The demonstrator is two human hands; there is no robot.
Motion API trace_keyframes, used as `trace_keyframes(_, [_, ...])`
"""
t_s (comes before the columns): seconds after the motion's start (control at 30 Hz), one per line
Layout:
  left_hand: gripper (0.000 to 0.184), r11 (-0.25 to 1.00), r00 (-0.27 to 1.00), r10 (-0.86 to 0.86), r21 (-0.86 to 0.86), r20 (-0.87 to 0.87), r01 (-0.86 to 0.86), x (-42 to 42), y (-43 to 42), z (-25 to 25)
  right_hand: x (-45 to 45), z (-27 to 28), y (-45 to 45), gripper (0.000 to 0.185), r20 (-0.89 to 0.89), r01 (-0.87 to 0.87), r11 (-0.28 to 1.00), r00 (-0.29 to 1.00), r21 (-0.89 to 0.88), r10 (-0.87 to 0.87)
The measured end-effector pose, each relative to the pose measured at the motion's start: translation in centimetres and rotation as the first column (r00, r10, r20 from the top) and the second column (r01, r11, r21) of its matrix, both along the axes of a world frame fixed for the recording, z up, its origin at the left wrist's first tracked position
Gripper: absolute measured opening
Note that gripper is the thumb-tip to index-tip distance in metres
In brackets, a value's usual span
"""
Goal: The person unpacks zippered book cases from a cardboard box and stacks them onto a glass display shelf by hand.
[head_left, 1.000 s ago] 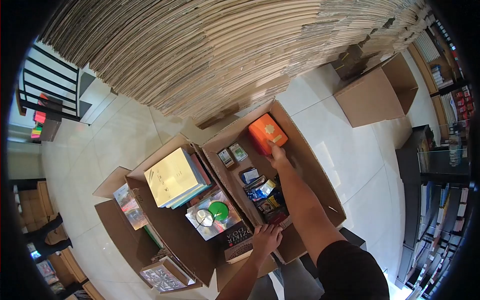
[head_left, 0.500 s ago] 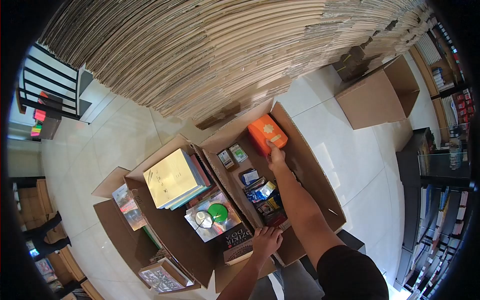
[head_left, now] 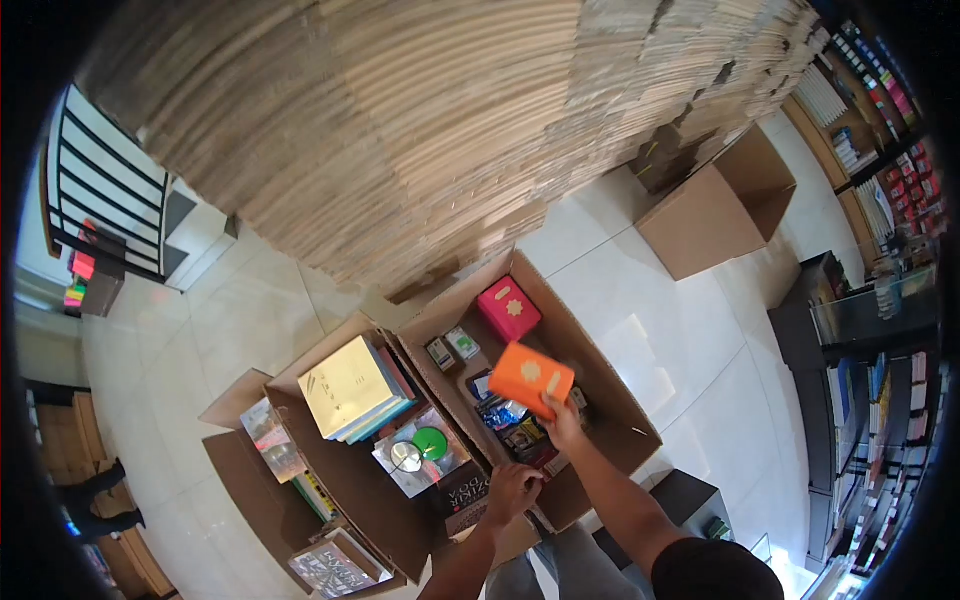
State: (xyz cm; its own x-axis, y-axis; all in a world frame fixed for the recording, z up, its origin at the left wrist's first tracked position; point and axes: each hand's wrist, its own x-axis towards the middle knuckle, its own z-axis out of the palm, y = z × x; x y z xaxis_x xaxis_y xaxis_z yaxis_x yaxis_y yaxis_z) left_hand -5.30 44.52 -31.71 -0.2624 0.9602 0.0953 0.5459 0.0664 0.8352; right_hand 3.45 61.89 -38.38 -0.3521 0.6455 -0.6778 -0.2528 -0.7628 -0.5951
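My right hand (head_left: 562,422) grips the lower edge of a small orange book (head_left: 532,378) with a pale star emblem, above the right-hand cardboard box (head_left: 610,395). In that box's far corner lies a pink book (head_left: 509,308) with a similar emblem. Small packets (head_left: 462,342) and a blue package (head_left: 500,415) lie nearer, partly covered by the orange book. My left hand (head_left: 513,493) is curled closed by the near edge where the two boxes meet; whatever its fingers hold, if anything, is hidden. A dark book (head_left: 465,493) lies beside it.
On the left, an open box (head_left: 335,490) holds a yellow-topped book stack (head_left: 350,388) and a green round item (head_left: 430,442). Flattened cardboard (head_left: 400,150) is piled at the back. Another box (head_left: 700,225) stands back right, shelves (head_left: 870,440) at right. A person's dark-clothed legs (head_left: 95,500) show far left.
My right hand has lifted the orange book from the far corner and drawn it nearer, uncovering the pink book. My left hand has curled up from lying over the box edge.
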Motion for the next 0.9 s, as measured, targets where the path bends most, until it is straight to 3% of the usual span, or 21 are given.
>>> trace_keyframes(0.1, [0.02,0.99,0.994,0.108,0.09,0.034,-0.11,-1.2,-1.6,3.2,4.4,6.3,-5.2,0.042,0.173,0.002,1.0,0.985,0.011,-0.004])
trace_keyframes(0.2, [0.019,0.98,0.973,0.197,0.011,0.119,-0.2,-2.3,-3.6,7.0,9.4,10.9,-10.0,0.054,0.299,-0.043,0.999,0.953,0.005,0.04])
trace_keyframes(0.27, [0.022,0.946,0.842,0.324,-0.132,0.432,-0.297,-2.2,-5.5,8.4,11.6,14.9,-12.8,0.055,0.33,-0.024,1.0,0.944,0.005,0.021])
trace_keyframes(0.3, [0.038,0.956,0.735,0.283,-0.12,0.616,-0.267,-2.0,-6.6,6.9,12.4,16.9,-13.9,0.054,0.329,-0.034,0.999,0.944,0.012,0.028])
trace_keyframes(0.4, [0.054,0.936,0.601,0.347,-0.311,0.72,-0.167,-1.9,-8.3,9.8,14.1,23.0,-16.3,0.052,0.31,-0.057,0.998,0.949,0.028,0.046])
trace_keyframes(0.43, [0.063,0.879,0.535,0.433,-0.47,0.726,-0.073,-2.0,-8.3,13.1,14.4,25.3,-17.1,0.051,0.29,-0.062,0.998,0.956,0.029,0.051])
trace_keyframes(0.53, [0.063,0.779,0.312,0.55,-0.61,0.775,0.143,-1.5,-8.3,22.9,14.8,30.6,-19.3,0.053,0.23,-0.074,0.995,0.972,0.067,0.056])
trace_keyframes(0.57, [0.056,0.756,0.288,0.572,-0.63,0.768,0.178,-1.0,-8.6,23.2,14.5,32.7,-19.9,0.054,0.22,-0.07,0.992,0.974,0.1,0.047])
trace_keyframes(0.67, [0.044,0.915,0.121,0.284,-0.307,0.951,0.261,0.4,-9.7,25.2,14.8,36.9,-22.2,0.059,0.255,-0.131,0.966,0.964,0.222,0.072])
trace_keyframes(0.7, [0.036,0.932,0.177,0.249,-0.285,0.952,0.223,1.1,-9.9,27.6,15.0,37.8,-23.0,0.061,0.276,-0.144,0.954,0.959,0.262,0.069])
trace_keyframes(0.8, [0.038,0.882,0.279,0.107,-0.22,0.954,0.416,1.1,-9.5,27.6,16.4,42.5,-25.7,0.065,0.296,-0.088,0.931,0.955,0.354,-0.023])
trace_keyframes(0.9, [0.039,0.849,0.316,0.037,-0.196,0.948,0.49,2.3,-9.8,30.5,17.9,44.3,-29.4,0.068,0.331,-0.015,0.909,0.934,0.416,-0.136])
